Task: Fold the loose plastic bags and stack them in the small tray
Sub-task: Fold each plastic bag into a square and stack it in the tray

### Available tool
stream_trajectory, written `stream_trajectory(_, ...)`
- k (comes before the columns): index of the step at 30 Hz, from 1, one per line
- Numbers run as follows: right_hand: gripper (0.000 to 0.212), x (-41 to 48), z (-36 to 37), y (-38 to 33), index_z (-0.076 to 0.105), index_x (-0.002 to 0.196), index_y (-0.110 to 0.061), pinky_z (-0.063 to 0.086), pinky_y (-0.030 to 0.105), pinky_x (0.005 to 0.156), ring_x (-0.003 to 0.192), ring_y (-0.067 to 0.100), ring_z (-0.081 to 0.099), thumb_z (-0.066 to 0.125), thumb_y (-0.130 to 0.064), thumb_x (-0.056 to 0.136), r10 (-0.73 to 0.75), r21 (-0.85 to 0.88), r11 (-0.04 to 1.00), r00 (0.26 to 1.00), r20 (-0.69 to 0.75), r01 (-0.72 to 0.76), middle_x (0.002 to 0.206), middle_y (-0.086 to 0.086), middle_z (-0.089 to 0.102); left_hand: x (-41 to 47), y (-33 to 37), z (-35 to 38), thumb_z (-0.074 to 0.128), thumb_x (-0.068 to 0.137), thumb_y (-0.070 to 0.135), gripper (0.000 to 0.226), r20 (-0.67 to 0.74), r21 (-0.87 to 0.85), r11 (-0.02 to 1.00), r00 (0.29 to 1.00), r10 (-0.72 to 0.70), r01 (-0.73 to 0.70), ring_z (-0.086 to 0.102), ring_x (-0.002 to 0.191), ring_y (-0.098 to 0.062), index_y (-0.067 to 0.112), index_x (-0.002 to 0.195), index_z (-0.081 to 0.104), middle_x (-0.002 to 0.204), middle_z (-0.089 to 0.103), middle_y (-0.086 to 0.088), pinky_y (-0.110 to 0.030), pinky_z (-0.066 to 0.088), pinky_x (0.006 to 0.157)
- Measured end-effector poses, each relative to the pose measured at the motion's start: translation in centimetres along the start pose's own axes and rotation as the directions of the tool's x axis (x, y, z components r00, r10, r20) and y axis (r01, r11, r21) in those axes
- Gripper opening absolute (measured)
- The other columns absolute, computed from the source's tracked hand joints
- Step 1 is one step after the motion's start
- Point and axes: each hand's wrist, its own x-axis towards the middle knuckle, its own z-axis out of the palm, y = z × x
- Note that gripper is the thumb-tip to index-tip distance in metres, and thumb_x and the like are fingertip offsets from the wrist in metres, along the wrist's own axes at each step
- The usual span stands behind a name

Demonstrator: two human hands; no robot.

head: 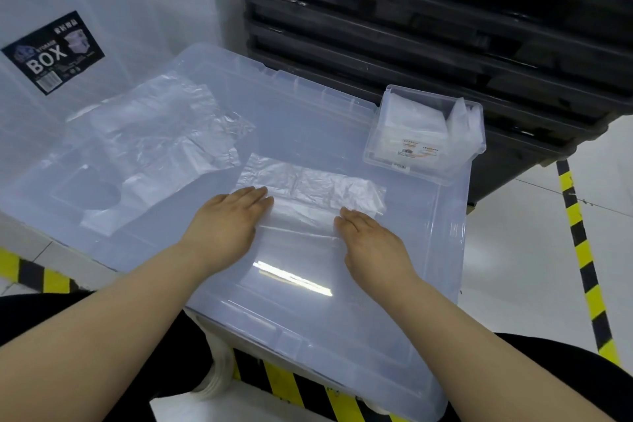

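Fingers (255, 197) of the left hand (226, 219) and right hand (371, 238) lie straight and close together, pressed flat on the near edge of a partly folded plastic bag (308, 187) at mid worktop (308, 106). The small tray (445, 171) at the far right corner holds folded bags and an orange-printed label too small to read. Loose bags (154, 134) lie crumpled to the left, and behind them a black sticker (53, 53) reads "BOX", its finer print illegible.

Two hands (222, 226) (373, 243) — one tray (428, 172)

Black stacked crates (445, 27), striped floor tape (582, 250)
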Motion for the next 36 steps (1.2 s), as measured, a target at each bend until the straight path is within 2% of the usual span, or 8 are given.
stream_trajectory(3, 0.053, 0.5, 0.0, 0.1, 0.052, 0.129, -0.007, 0.043, 0.025, 0.094, 0.127, 0.018, 0.047, 0.062, 0.001, 0.078, -0.016, -0.033, 0.999, 0.981, -0.191, 0.009, 0.141, 0.009, 0.045, -0.1, -0.1, -0.6, 0.029, 0.090, 0.005, 0.050, -0.080, 0.015, 0.999, 0.996, 0.043, -0.042, 0.039, 0.133, -0.021, 0.014, 0.137, 0.043, 0.148, 0.034, -0.006, -0.033, 0.035, 0.102)
stream_trajectory(6, 0.035, 0.5, -0.7, 0.3, 0.058, 0.117, -0.014, 0.044, 0.029, 0.086, 0.115, 0.023, 0.051, 0.043, -0.005, 0.087, 0.069, 0.044, 0.997, 0.996, -0.052, -0.067, 0.125, 0.003, 0.058, -0.7, -0.3, -1.2, 0.026, 0.099, 0.015, 0.046, 0.137, 0.051, 0.997, 0.989, 0.050, -0.057, 0.024, 0.139, -0.010, 0.026, 0.144, 0.027, 0.154, 0.017, 0.007, -0.022, 0.025, 0.105)
stream_trajectory(10, 0.027, 0.3, -2.1, -0.2, 0.063, 0.103, -0.012, 0.040, 0.030, 0.073, 0.094, 0.025, 0.054, 0.040, -0.011, 0.089, 0.012, 0.120, 0.993, 0.999, 0.039, -0.016, 0.099, 0.005, 0.064, -2.3, -0.8, -2.5, 0.029, 0.099, 0.021, 0.035, 0.316, 0.087, 0.995, 0.949, 0.023, -0.053, 0.048, 0.119, -0.015, 0.027, 0.127, 0.047, 0.132, 0.048, 0.009, -0.024, 0.037, 0.097)
stream_trajectory(18, 0.017, 0.4, -3.9, 1.0, 0.064, 0.095, -0.013, 0.036, 0.023, 0.062, 0.081, 0.019, 0.051, 0.049, -0.014, 0.087, 0.156, 0.349, 0.916, 0.976, 0.152, -0.201, 0.086, 0.001, 0.059, -2.3, -4.3, -4.5, 0.064, 0.086, 0.024, 0.029, 0.423, -0.486, 0.821, 0.903, -0.079, 0.299, 0.046, 0.055, -0.002, 0.020, 0.057, 0.060, 0.056, 0.051, 0.008, -0.013, 0.035, 0.058)
stream_trajectory(24, 0.006, 0.9, -3.5, 2.4, 0.053, 0.090, -0.018, 0.033, 0.012, 0.044, 0.065, 0.013, 0.058, 0.054, -0.013, 0.088, 0.304, 0.604, 0.706, 0.929, 0.211, -0.368, 0.075, -0.001, 0.064, -1.4, -4.1, -3.4, 0.064, 0.086, 0.023, 0.031, 0.385, -0.659, 0.562, 0.866, -0.319, 0.500, 0.047, 0.060, -0.020, 0.007, 0.062, 0.055, 0.060, 0.050, -0.006, -0.024, 0.038, 0.056)
stream_trajectory(28, 0.004, 1.1, -3.1, 2.4, 0.054, 0.091, -0.018, 0.035, 0.015, 0.051, 0.061, 0.009, 0.053, 0.054, -0.014, 0.089, 0.323, 0.592, 0.719, 0.930, 0.178, -0.363, 0.080, -0.001, 0.060, -1.0, -3.2, -2.6, 0.061, 0.087, 0.035, 0.039, 0.047, -0.305, 0.804, 0.851, -0.523, 0.511, 0.052, 0.105, -0.032, 0.007, 0.114, 0.054, 0.110, 0.059, -0.014, -0.034, 0.038, 0.084)
stream_trajectory(32, 0.002, 1.3, -2.6, 2.3, 0.053, 0.090, -0.018, 0.031, 0.013, 0.049, 0.055, 0.001, 0.045, 0.053, -0.017, 0.091, 0.301, 0.548, 0.764, 0.939, 0.167, -0.342, 0.067, -0.010, 0.051, -0.9, -0.8, -0.1, 0.049, 0.081, 0.031, 0.043, -0.405, -0.091, 0.990, 0.904, -0.134, 0.105, 0.064, 0.089, -0.041, 0.000, 0.107, 0.063, 0.101, 0.065, -0.023, -0.047, 0.048, 0.080)
stream_trajectory(36, 0.008, 1.2, -2.7, 2.2, 0.053, 0.088, -0.018, 0.035, 0.014, 0.048, 0.052, 0.008, 0.053, 0.054, -0.026, 0.091, 0.284, 0.558, 0.754, 0.938, 0.200, -0.347, 0.070, -0.005, 0.060, -1.6, 2.6, 2.1, 0.005, 0.083, 0.062, 0.086, -0.018, -0.060, 0.996, 0.997, 0.071, -0.072, 0.040, 0.130, -0.020, 0.006, 0.136, 0.042, 0.142, 0.039, -0.010, -0.030, 0.011, 0.105)
